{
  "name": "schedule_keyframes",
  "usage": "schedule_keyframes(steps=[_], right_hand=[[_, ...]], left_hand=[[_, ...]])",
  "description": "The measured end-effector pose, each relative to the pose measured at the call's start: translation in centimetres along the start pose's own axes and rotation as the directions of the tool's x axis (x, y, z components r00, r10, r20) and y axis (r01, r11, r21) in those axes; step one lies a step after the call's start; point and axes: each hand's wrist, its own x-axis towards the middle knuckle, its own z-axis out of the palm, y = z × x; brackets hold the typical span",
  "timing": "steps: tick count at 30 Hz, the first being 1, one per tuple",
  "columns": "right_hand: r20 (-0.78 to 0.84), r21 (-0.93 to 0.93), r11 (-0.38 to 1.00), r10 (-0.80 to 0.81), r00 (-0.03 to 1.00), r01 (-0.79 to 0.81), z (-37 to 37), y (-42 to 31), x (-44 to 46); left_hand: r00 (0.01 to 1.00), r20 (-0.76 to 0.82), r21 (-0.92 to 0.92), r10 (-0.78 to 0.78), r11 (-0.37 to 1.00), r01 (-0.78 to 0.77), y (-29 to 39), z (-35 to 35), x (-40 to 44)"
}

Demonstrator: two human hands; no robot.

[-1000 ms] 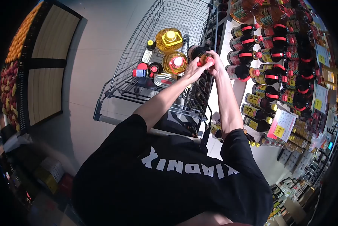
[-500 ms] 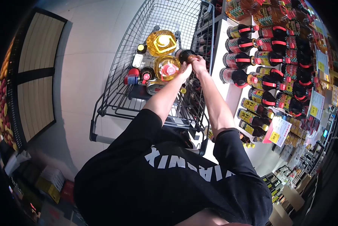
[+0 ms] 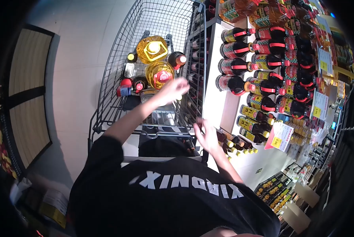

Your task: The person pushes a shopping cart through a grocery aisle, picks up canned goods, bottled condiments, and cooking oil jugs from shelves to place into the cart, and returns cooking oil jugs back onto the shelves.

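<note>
A dark bottle with a pale red cap (image 3: 176,60) stands upright in the shopping cart (image 3: 102,98), beside two big jugs of golden oil, one with a yellow handle (image 3: 144,55) and one with a red cap (image 3: 156,68). My left hand (image 3: 173,91) hovers above the cart near the red-capped jug, slightly blurred, fingers stretched out and holding nothing. By the cart's right rear corner is my right hand (image 3: 207,136), empty with thumb and fingers apart. A dark red-capped bottle (image 3: 139,83), a yellow-capped bottle (image 3: 132,57) and a red and blue pack (image 3: 124,89) are also in the cart.
Shelves on the right carry rows of dark sauce bottles with red handles (image 3: 232,50) and yellow-labelled bottles (image 3: 250,124). A price card (image 3: 280,136) juts from the shelf edge. A slatted wooden display (image 3: 29,94) stands left across the pale floor (image 3: 76,79).
Both hands have let go of the dark bottle, which now stands in the cart. My left hand has drawn back towards me; my right hand has moved down to the cart's rear corner.
</note>
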Motion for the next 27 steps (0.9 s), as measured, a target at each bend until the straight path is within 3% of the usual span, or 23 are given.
schedule_keyframes(steps=[1,2,3,4,5,7,9,10,12,13,14,16,18,26,27], right_hand=[[0.072,-0.094,0.996,0.004,0.997,0.003,-0.9,-0.1,-2.6],[0.077,-0.098,0.995,-0.017,0.997,0.024,-1.4,-0.3,-4.9],[0.121,-0.071,0.993,-0.088,0.989,0.097,-2.4,-0.5,-6.3],[0.212,-0.228,0.962,-0.101,0.972,0.150,-3.0,-0.5,-7.7],[0.253,-0.239,0.960,-0.083,0.964,0.145,-3.3,-0.7,-8.3],[0.275,-0.239,0.961,-0.070,0.959,0.139,-3.0,-1.6,-7.6],[0.324,-0.254,0.957,-0.055,0.944,0.143,-3.1,-2.2,-5.2],[0.374,-0.291,0.926,-0.121,0.920,0.241,-2.7,-1.7,-4.0],[0.426,-0.310,0.896,-0.168,0.889,0.318,-2.0,-0.7,-1.9],[0.423,-0.380,0.868,-0.142,0.895,0.318,-2.5,-2.3,-0.6],[0.437,-0.426,0.879,-0.011,0.899,0.217,-3.2,-4.0,0.8],[0.410,-0.559,0.793,0.011,0.912,0.242,-1.9,-1.6,2.9],[0.416,-0.627,0.760,0.138,0.899,0.174,-2.7,-1.7,5.4],[0.181,-0.743,0.667,0.117,0.976,0.058,-5.5,0.7,15.4],[0.183,-0.739,0.672,0.121,0.976,0.056,-6.4,-0.2,16.7]], left_hand=[[0.973,-0.013,0.059,0.232,0.971,-0.231,2.0,-1.3,-4.3],[0.961,-0.039,0.130,0.272,0.955,-0.265,2.5,-2.5,-9.0],[0.998,-0.013,0.273,0.059,0.960,-0.054,6.6,-4.1,-13.7],[0.988,-0.028,0.451,0.152,0.884,-0.123,6.0,-5.4,-18.0],[0.980,0.075,0.645,0.183,0.740,-0.188,7.0,-7.3,-21.5],[0.951,0.295,0.757,-0.098,0.631,-0.170,7.8,-10.1,-26.3],[0.971,0.187,0.873,-0.147,0.477,-0.096,6.6,-10.7,-26.7],[0.986,0.118,0.914,-0.118,0.402,-0.062,4.0,-10.9,-25.9],[1.000,0.006,0.971,-0.004,0.240,-0.005,1.2,-10.6,-24.7],[1.000,-0.005,0.965,0.031,0.261,-0.003,1.6,-10.9,-23.8],[0.999,0.001,0.970,0.040,0.244,-0.011,2.1,-11.2,-22.9],[0.999,-0.032,0.960,0.035,0.279,0.021,3.3,-11.5,-21.0],[0.996,-0.038,0.967,0.077,0.253,0.017,3.8,-12.0,-19.0],[0.994,-0.026,0.986,0.111,0.169,0.007,5.3,-15.9,-8.0],[0.974,-0.049,0.987,0.223,0.160,0.013,4.6,-16.5,-6.5]])
